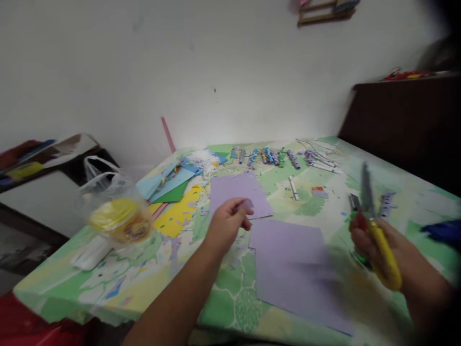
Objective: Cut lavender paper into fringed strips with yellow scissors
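Note:
My left hand [228,221] is closed in a pinch on a small piece of purple paper [245,205], above the edge of a purple sheet [239,187]. Over on the right, my right hand [391,245] grips scissors [382,247] with a yellow handle, their blades pointing up and away; motion blurs them. Something green and metallic [355,202] shows beside those blades; I cannot tell whether it is held or lying on the table. Between my hands lies a larger purple sheet [291,269] with a notched corner.
Several rolled paper pieces [275,156] line the table's back. At left are a plastic bag [118,192] holding a yellow-lidded tub, coloured sheets [176,192] and white shreds [203,161]. A white marker-like stick [293,187] and paper scraps lie on the patterned tablecloth [248,300].

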Action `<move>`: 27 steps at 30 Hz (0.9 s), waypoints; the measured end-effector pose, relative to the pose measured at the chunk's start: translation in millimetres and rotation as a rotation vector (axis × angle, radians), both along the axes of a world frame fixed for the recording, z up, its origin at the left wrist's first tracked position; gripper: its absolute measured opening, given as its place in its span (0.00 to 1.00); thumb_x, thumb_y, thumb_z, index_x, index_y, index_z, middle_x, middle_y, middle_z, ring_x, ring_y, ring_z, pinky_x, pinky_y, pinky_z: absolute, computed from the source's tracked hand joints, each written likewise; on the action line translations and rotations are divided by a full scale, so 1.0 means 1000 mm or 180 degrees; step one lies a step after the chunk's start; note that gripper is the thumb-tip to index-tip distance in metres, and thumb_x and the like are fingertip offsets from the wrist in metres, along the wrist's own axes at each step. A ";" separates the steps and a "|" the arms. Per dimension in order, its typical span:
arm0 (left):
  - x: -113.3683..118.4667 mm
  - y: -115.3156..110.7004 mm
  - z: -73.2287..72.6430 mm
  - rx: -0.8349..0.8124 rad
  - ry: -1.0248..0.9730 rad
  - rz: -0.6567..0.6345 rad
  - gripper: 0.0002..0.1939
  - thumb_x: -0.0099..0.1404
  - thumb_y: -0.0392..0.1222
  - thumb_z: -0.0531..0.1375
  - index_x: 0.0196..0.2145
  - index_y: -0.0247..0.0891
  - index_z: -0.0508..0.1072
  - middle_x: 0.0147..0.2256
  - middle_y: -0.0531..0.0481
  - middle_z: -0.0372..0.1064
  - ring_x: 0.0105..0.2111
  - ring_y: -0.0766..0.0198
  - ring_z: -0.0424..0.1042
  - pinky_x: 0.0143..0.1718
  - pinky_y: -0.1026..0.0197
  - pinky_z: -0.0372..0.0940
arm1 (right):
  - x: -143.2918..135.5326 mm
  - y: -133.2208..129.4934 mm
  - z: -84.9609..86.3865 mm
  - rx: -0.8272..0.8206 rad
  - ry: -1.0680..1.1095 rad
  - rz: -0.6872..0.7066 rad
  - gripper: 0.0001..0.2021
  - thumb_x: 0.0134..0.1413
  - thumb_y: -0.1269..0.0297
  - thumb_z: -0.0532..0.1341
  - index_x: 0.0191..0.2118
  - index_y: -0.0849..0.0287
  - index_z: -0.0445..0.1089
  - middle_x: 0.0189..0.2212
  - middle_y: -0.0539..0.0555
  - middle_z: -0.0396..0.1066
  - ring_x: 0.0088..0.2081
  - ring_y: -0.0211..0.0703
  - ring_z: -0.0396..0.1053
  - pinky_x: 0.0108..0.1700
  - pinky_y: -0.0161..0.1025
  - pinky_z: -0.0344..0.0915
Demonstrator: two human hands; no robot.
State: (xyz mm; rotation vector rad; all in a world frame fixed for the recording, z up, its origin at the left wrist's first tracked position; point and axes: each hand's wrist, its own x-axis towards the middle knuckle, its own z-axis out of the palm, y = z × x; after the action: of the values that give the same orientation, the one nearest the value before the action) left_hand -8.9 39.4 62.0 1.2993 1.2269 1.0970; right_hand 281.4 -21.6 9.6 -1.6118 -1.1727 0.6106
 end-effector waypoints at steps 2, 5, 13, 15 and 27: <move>0.008 0.003 -0.008 -0.0264 -0.0529 -0.0183 0.07 0.58 0.39 0.60 0.34 0.36 0.66 0.26 0.53 0.71 0.18 0.72 0.65 0.24 0.66 0.62 | -0.024 0.008 0.003 -0.0034 -0.0318 0.0270 0.19 0.30 0.46 0.66 0.29 0.49 0.62 0.26 0.50 0.66 0.28 0.49 0.67 0.27 0.44 0.65; 0.014 0.007 -0.021 -0.0354 -0.1001 -0.0284 0.13 0.53 0.45 0.63 0.31 0.36 0.64 0.24 0.53 0.71 0.15 0.73 0.64 0.20 0.67 0.59 | -0.053 0.014 0.003 -0.0200 -0.0698 0.0666 0.18 0.37 0.50 0.65 0.34 0.50 0.63 0.32 0.52 0.70 0.34 0.52 0.69 0.34 0.46 0.67; 0.015 -0.002 -0.035 -0.0667 -0.2048 -0.0141 0.19 0.48 0.47 0.68 0.31 0.35 0.65 0.23 0.52 0.71 0.17 0.73 0.65 0.20 0.68 0.62 | -0.071 0.006 -0.012 -0.0400 -0.1409 0.1079 0.22 0.41 0.51 0.62 0.43 0.56 0.65 0.44 0.59 0.71 0.45 0.56 0.69 0.44 0.47 0.67; 0.017 -0.004 -0.033 -0.0822 -0.2373 -0.0125 0.16 0.50 0.41 0.67 0.32 0.35 0.65 0.27 0.51 0.73 0.20 0.71 0.68 0.25 0.66 0.66 | -0.071 0.005 -0.016 -0.0403 -0.1493 0.1064 0.22 0.43 0.50 0.61 0.44 0.55 0.64 0.45 0.60 0.70 0.44 0.55 0.70 0.44 0.47 0.68; 0.022 -0.012 -0.041 -0.0791 -0.2029 -0.0059 0.12 0.46 0.40 0.68 0.25 0.34 0.70 0.25 0.54 0.67 0.26 0.71 0.65 0.29 0.66 0.61 | -0.079 0.005 -0.023 -0.0136 -0.1912 0.1373 0.21 0.45 0.49 0.61 0.42 0.58 0.65 0.47 0.64 0.68 0.47 0.58 0.69 0.48 0.52 0.67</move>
State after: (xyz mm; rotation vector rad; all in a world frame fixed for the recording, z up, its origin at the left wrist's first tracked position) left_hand 13.4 27.3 21.4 0.6866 0.8296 1.1783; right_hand 202.4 -16.7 -13.2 -1.6381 -1.9942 0.4231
